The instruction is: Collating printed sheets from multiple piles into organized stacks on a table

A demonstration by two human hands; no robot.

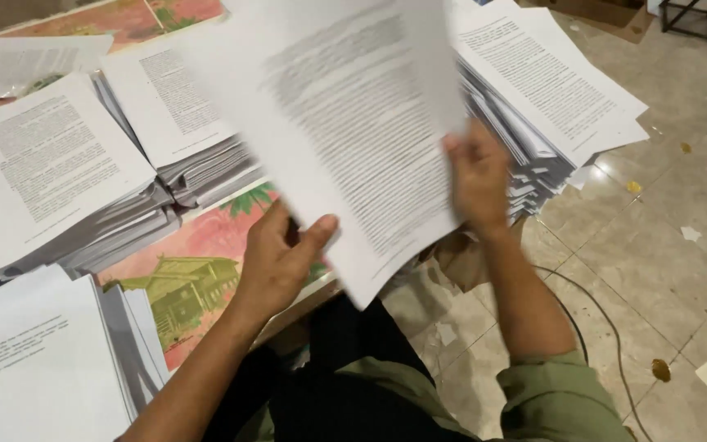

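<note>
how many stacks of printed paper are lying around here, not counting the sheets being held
5 stacks: far left, upper middle, near left, upper right beside the right hand, and a thin one in the top-left corner. The held sheets may hide others.

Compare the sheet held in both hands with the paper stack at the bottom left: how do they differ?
The held sheet is lifted and tilted, gripped by the left hand and right hand; the bottom-left stack lies flat, untouched. The sheet looks thin, perhaps a few pages, while the stack is thick. The sheet is covered in text; the stack's top page has only a few lines. Both are white printed paper.
</note>
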